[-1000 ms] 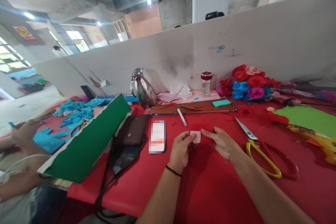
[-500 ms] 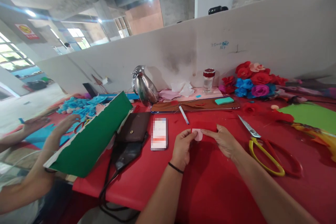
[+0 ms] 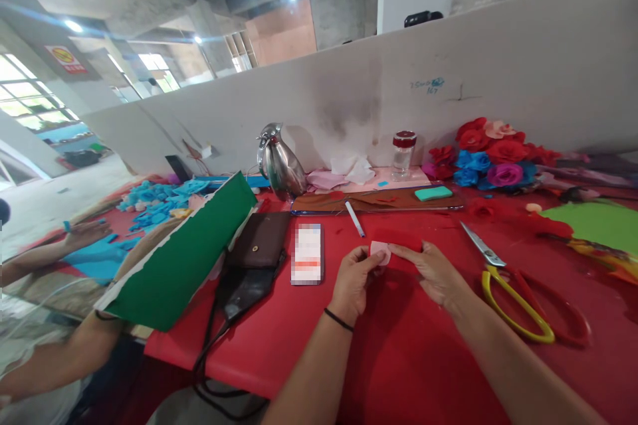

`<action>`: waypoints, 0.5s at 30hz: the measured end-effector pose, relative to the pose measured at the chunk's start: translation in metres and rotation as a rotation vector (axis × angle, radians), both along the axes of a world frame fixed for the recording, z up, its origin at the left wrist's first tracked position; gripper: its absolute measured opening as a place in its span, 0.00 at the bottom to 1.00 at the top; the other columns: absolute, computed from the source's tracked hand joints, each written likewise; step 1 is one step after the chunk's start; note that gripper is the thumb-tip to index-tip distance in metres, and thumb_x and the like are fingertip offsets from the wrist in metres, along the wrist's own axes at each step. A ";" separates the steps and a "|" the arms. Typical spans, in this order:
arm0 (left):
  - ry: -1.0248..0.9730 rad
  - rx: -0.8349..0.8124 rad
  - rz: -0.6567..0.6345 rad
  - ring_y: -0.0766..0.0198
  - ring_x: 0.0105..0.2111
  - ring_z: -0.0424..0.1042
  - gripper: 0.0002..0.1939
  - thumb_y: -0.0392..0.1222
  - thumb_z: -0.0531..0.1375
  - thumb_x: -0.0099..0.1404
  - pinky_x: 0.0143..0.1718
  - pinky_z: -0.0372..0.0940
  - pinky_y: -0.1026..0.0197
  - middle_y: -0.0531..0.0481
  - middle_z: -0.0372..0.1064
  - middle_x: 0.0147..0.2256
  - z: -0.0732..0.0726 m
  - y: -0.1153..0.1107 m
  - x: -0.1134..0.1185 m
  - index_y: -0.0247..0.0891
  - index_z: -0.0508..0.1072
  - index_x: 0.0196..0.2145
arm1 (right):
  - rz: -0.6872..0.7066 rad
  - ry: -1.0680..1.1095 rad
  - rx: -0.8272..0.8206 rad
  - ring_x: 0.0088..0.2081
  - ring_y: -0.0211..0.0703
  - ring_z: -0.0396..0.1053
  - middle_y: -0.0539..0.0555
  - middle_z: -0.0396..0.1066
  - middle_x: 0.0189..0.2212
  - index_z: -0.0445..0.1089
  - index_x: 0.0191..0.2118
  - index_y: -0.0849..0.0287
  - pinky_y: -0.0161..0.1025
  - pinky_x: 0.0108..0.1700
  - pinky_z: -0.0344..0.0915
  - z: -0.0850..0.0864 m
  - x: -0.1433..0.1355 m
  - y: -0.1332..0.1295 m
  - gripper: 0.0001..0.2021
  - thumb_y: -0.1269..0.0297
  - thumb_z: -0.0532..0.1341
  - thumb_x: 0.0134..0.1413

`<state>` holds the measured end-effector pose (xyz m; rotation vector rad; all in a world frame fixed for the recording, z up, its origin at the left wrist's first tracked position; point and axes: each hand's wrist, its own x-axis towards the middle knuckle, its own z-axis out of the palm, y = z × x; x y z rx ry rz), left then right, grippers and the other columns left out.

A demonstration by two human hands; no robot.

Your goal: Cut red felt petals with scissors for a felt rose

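Note:
A small pale pink paper piece with a rounded end (image 3: 379,254) is pinched between the thumb and fingers of my left hand (image 3: 353,282), which wears a black band at the wrist. From the other side, my right hand (image 3: 441,275) reaches to the pink piece, its fingertips on the right edge. Red paper (image 3: 401,239) shows just behind the pink piece, between both hands; how it is held I cannot tell. Large scissors with one yellow and one red handle (image 3: 518,305) lie to the right of my right hand. A white pen (image 3: 355,219) lies beyond my hands.
Left of my hands are a phone (image 3: 306,255), a brown bag (image 3: 259,242) and a slanted green board (image 3: 184,259). A co-worker's arm (image 3: 87,339) is beyond it. A metal jug (image 3: 283,163), glass jar (image 3: 403,158) and paper flowers (image 3: 491,153) stand at the back.
The whole view has shifted slightly, so things sit farther right. The pink paper piece has tilted a little in my fingers. At the left, the co-worker's nearer hand has moved behind the green board.

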<state>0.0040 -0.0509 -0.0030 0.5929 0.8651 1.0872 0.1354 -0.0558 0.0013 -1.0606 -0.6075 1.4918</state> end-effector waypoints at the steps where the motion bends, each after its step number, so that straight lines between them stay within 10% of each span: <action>1: -0.011 -0.011 0.016 0.70 0.24 0.68 0.18 0.41 0.74 0.36 0.29 0.63 0.66 0.52 0.71 0.24 0.000 0.000 0.000 0.34 0.73 0.25 | -0.004 0.017 0.013 0.31 0.47 0.76 0.54 0.79 0.28 0.77 0.30 0.61 0.42 0.39 0.70 0.000 -0.002 -0.001 0.17 0.64 0.75 0.27; 15: -0.175 -0.053 0.120 0.64 0.26 0.72 0.13 0.35 0.70 0.39 0.35 0.66 0.61 0.50 0.74 0.24 -0.003 0.007 -0.001 0.34 0.73 0.25 | -0.017 -0.049 0.073 0.31 0.41 0.74 0.49 0.78 0.29 0.72 0.31 0.57 0.37 0.36 0.68 -0.006 -0.021 -0.004 0.17 0.60 0.74 0.30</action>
